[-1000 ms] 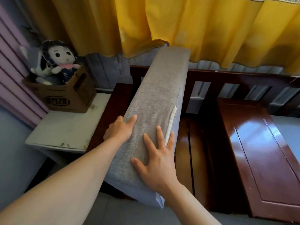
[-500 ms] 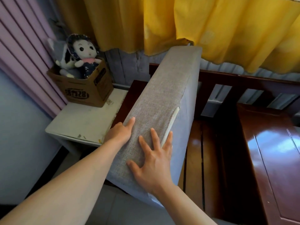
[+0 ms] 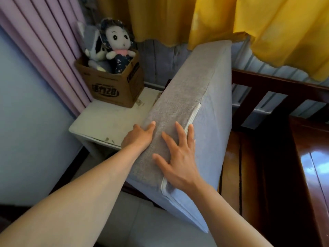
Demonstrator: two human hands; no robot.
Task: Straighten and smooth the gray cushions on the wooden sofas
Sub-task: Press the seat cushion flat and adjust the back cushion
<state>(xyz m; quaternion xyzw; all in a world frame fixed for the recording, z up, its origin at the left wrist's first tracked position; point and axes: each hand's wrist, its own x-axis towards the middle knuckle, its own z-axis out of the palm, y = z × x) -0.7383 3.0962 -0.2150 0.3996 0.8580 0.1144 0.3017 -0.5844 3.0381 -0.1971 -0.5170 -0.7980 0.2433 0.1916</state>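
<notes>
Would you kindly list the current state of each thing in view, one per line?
Gray fabric cushion: standing on edge, tilted, not laid flat.
Left hand: gripping the cushion's left edge.
Right hand: fingers spread, pressing flat on the cushion.
Brown cardboard box: open, holding a plush doll.
Yellow curtain: hanging, hem above the cushion.

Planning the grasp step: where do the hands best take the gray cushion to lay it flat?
Likely by its two long faces, one hand each side near the upper narrow edge. The cushion stands on edge, tilted, over the bare slats. The left hand already wraps the left face; the right hand lies flat on top.
</notes>
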